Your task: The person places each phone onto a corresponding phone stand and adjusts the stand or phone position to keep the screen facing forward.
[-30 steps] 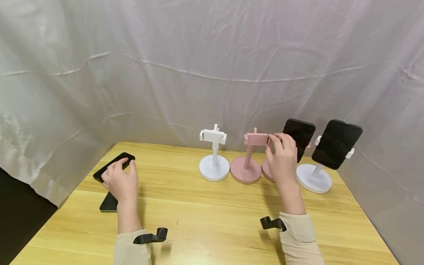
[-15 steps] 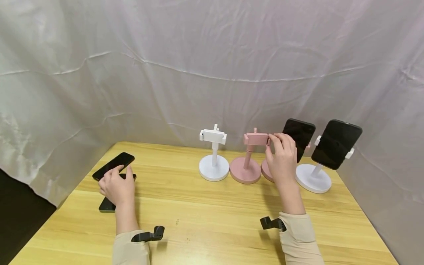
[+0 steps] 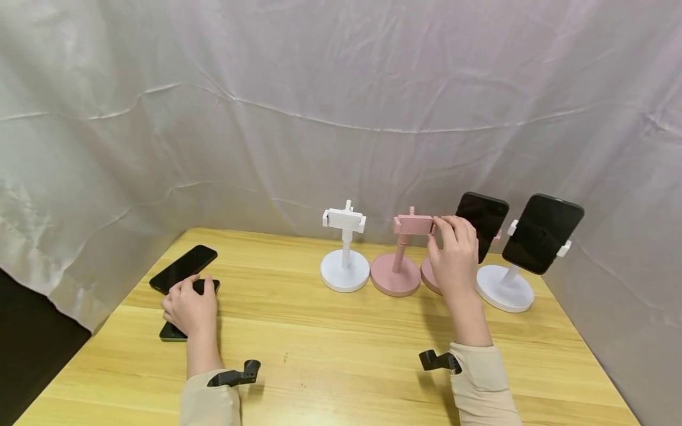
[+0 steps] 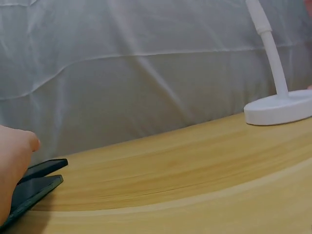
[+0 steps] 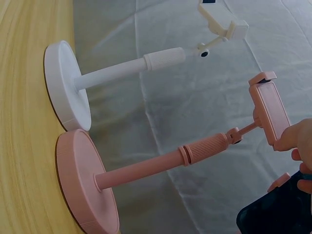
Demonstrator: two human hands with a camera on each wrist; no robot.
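Note:
My left hand [image 3: 192, 307] is over a black phone [image 3: 174, 331] with a greenish edge, thumb and bent fingers apart above it and hiding its middle. Just beyond lies another black phone [image 3: 183, 267], flat on the table. The left wrist view shows the edge of the nearer phone [image 4: 34, 195] beside the hand. On the other side, my right hand [image 3: 455, 254] pinches the right end of the clamp of a pink phone stand [image 3: 398, 266]. In the right wrist view its thumb [image 5: 290, 136] presses the end of the pink clamp [image 5: 270, 112], which holds no phone.
A white phone stand [image 3: 345, 269] with a bare clamp stands left of the pink one. Behind the right hand, another pink stand bears a black phone [image 3: 482, 219]. At far right a white stand [image 3: 505, 288] bears another phone [image 3: 543, 234]. A grey curtain [image 3: 341, 118] backs the table.
My left hand has moved down and slightly left, from beside the farther phone to over the nearer one. My right hand stays at the pink clamp.

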